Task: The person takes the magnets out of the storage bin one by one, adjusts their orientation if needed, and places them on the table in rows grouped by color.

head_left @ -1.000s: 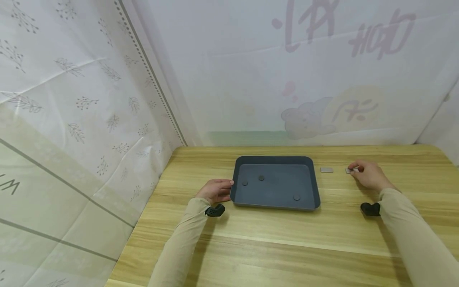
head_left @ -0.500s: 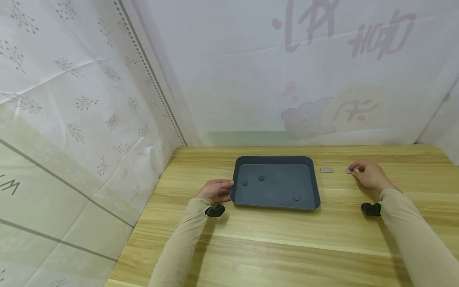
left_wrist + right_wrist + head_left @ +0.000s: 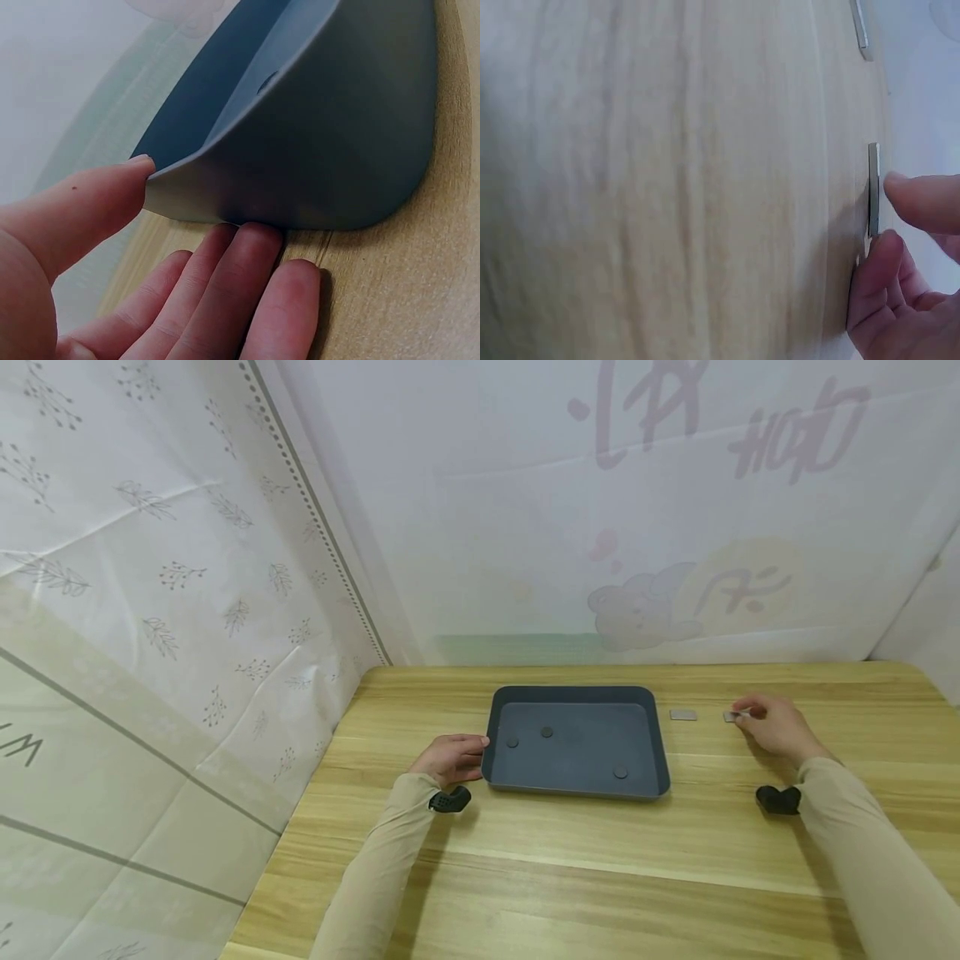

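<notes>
In the head view, a dark grey rectangular tray [image 3: 573,756] lies on the wooden table, with three small dark discs [image 3: 547,732] on its floor. My left hand [image 3: 450,758] is at the tray's left side; the left wrist view shows its thumb touching the rim corner, while its nearly straight fingers [image 3: 259,240] rest low by the outer wall. Right of the tray, my right hand [image 3: 776,727] pinches a small flat grey rectangular piece [image 3: 874,189] between thumb and index finger, low at the tabletop. Another such piece [image 3: 683,715] lies between tray and right hand.
The wooden table [image 3: 570,877] extends in front of the tray. Behind it hangs a pale printed curtain [image 3: 525,527], and a patterned curtain [image 3: 150,610] stands at the left. Both wrists carry small black devices [image 3: 777,799].
Hardly anything differs. The right hand and wrist have shifted very slightly to the right; the left hand, tray, discs and grey pieces stay where they were.
</notes>
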`<state>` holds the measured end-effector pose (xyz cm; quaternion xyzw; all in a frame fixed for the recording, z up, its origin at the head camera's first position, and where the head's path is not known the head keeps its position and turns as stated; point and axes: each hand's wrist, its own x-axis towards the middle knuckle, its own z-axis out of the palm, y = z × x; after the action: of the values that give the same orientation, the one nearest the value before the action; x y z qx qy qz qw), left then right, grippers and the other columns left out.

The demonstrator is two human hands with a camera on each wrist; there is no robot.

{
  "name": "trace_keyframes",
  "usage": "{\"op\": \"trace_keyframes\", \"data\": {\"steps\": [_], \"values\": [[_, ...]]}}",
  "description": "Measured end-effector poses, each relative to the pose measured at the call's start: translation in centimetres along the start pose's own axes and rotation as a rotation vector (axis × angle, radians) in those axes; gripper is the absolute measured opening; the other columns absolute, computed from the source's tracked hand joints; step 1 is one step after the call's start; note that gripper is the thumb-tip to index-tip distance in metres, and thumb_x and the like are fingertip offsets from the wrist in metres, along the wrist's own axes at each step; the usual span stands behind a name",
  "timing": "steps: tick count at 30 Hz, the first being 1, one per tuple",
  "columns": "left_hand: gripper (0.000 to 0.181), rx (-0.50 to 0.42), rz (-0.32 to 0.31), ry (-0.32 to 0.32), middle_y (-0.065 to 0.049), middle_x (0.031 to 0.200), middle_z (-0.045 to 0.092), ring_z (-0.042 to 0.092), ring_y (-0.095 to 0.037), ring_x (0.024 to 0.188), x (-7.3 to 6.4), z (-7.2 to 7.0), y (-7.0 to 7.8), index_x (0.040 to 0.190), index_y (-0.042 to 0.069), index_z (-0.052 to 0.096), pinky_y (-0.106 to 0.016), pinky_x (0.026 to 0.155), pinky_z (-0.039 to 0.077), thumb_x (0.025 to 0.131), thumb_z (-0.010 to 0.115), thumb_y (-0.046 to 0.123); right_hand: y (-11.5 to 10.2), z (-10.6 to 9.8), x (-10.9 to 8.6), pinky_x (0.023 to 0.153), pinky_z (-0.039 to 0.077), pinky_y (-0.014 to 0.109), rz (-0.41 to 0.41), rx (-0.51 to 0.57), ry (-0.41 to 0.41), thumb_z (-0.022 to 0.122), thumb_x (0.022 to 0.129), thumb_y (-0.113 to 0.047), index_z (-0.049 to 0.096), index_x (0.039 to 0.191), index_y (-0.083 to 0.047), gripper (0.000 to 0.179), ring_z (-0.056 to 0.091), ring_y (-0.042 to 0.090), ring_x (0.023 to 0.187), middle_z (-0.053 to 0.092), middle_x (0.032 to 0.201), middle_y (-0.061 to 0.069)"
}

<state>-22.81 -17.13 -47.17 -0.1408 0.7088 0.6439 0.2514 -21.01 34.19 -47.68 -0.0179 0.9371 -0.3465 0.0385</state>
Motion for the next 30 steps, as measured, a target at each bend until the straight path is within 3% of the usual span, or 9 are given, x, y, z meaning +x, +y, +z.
{"op": "trace_keyframes", "data": {"steps": [6,9,13,17,26,30], "values": [[0.043,-0.011,-0.010,0.005,-0.015,0.118,0.066,0.066,-0.020,0.096,-0.2,0.1,0.2,0.128,0.001,0.059,-0.035,0.081,0.057,0.090,0.069,0.019,-0.6,0.1,-0.3,0.088,0.042,0.058,0.019,0.074,-0.004,0.046,0.103,-0.032,0.044,0.132,0.011,0.052,0.044,0.050,0.114,0.045,0.127,0.037],[0.043,-0.009,-0.010,0.012,-0.016,0.122,0.065,0.066,-0.020,0.098,-0.3,0.1,0.2,0.128,0.002,0.060,-0.036,0.083,0.057,0.090,0.069,0.020,-1.4,0.1,-0.3,0.081,0.047,0.042,0.002,0.104,0.018,0.045,0.103,-0.033,0.043,0.135,0.010,0.054,0.046,0.047,0.114,0.046,0.127,0.034],[0.044,-0.009,-0.009,0.013,-0.016,0.125,0.063,0.066,-0.021,0.100,-0.2,0.1,0.1,0.129,0.002,0.059,-0.037,0.084,0.056,0.090,0.069,0.020,-3.0,0.3,-0.2,0.068,0.048,0.024,-0.047,0.132,0.067,0.045,0.103,-0.031,0.047,0.134,0.007,0.049,0.056,0.016,0.097,0.052,0.120,0.027],[0.044,-0.011,-0.009,0.010,-0.017,0.126,0.063,0.066,-0.021,0.101,-0.3,0.1,0.1,0.129,0.002,0.059,-0.036,0.084,0.056,0.090,0.070,0.021,-4.7,0.6,-0.2,0.063,0.050,0.023,-0.116,0.145,0.105,0.046,0.103,-0.029,0.051,0.131,0.005,0.044,0.050,-0.004,0.082,0.055,0.113,0.021],[0.045,-0.008,-0.013,0.005,-0.017,0.125,0.063,0.065,-0.023,0.104,-0.2,0.1,0.1,0.130,0.001,0.058,-0.037,0.085,0.056,0.090,0.069,0.020,-8.2,2.0,-0.5,0.069,0.048,0.023,-0.194,0.181,0.079,0.049,0.102,-0.030,0.054,0.130,-0.002,0.040,0.052,0.013,0.094,0.059,0.115,0.018],[0.045,-0.009,-0.014,0.003,-0.018,0.127,0.062,0.065,-0.024,0.106,-0.2,0.1,0.2,0.130,0.001,0.057,-0.037,0.086,0.056,0.091,0.069,0.020,-9.1,2.9,-0.8,0.069,0.046,0.024,-0.232,0.185,0.073,0.051,0.101,-0.028,0.056,0.127,-0.002,0.037,0.054,0.024,0.091,0.061,0.112,0.015]]}}
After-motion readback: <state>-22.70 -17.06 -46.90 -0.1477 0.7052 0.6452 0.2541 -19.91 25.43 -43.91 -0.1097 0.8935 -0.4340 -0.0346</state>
